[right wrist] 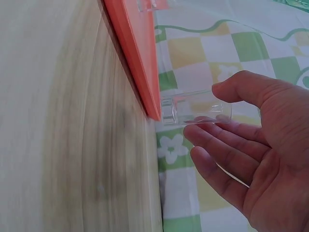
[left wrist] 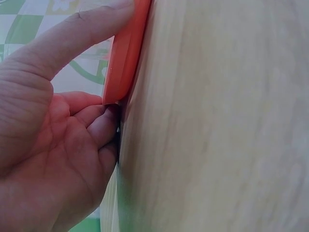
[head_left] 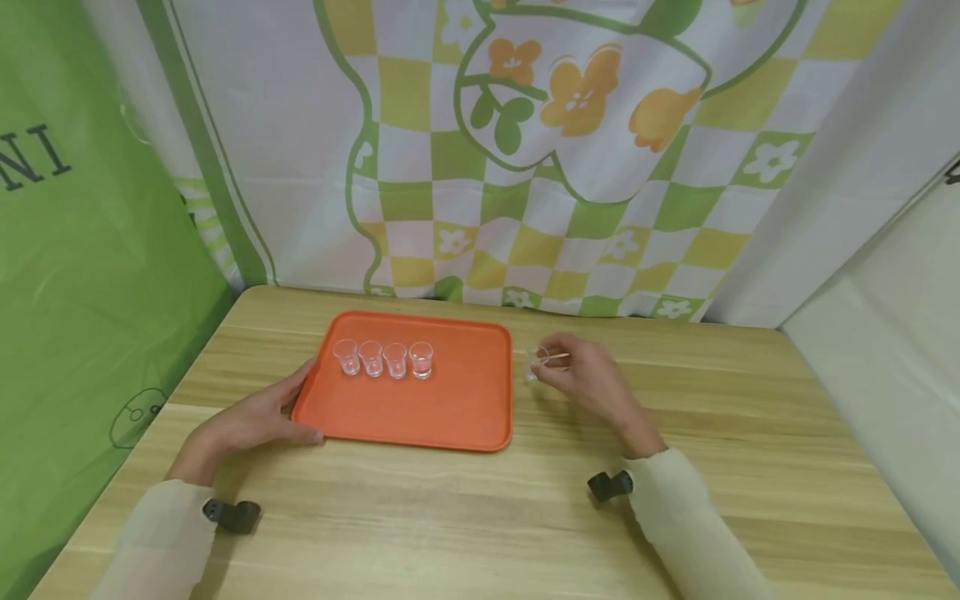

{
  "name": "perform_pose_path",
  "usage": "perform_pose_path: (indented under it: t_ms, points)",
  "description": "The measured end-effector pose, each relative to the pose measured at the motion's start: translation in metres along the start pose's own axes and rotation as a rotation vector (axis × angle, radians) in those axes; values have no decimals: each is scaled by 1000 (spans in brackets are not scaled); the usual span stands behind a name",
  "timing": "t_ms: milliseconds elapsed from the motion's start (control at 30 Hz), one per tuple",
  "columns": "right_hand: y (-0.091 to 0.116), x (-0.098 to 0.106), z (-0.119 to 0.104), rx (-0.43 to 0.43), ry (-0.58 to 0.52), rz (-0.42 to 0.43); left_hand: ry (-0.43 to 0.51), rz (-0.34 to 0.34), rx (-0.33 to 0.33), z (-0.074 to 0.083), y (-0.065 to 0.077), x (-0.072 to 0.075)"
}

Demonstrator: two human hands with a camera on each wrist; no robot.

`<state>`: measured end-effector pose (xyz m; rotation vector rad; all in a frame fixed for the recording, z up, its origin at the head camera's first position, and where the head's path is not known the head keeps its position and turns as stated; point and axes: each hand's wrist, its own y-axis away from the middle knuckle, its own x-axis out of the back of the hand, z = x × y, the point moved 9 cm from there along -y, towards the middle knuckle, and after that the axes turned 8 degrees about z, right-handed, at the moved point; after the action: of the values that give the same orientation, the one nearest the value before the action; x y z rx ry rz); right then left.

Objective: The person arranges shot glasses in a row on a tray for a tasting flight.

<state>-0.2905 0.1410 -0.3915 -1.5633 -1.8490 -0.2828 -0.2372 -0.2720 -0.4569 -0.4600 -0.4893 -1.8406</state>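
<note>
An orange-red tray (head_left: 457, 400) lies on the wooden table. At its left front corner my left hand (head_left: 251, 423) holds the edge, thumb along the front rim and fingers at the left side. In the left wrist view some fingers bend in beneath the tray's rim (left wrist: 126, 63). Several small clear shot glasses (head_left: 396, 361) stand upright in a row on the tray's left half. Just past the tray's right edge, my right hand (head_left: 585, 375) pinches another clear shot glass (right wrist: 198, 107) near its mouth, between thumb and fingers. That glass is upright, its base close to the tray.
The wooden table (head_left: 450, 517) extends in front of the tray and to its right. A patterned curtain (head_left: 480, 192) hangs behind the table's back edge. Green cloth (head_left: 90, 275) hangs at the left and a pale cloth wall (head_left: 892, 308) stands at the right.
</note>
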Motion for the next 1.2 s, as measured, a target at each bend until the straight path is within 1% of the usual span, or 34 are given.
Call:
perform_pose_path:
  t_ms: [200, 400, 633, 933, 1067, 1200]
  points:
    - [-6, -15, -3, -22, -36, -33, -2, -3, 1, 0, 0, 0]
    - [-10, -31, -16, -20, -77, -58, -1, -2, -4, 1, 0, 1]
    - [-16, -50, -28, -27, -53, -80, 10, -6, -4, 0, 0, 0]
    - [-25, -73, -40, 15, -4, -84, 2, -5, -8, 0, -2, 0]
    - [-28, -82, -42, 7, -13, -96, 8, -5, 3, -2, -1, -1]
    - [-30, -88, -45, 6, -27, -102, 28, -6, 0, -2, -1, -1]
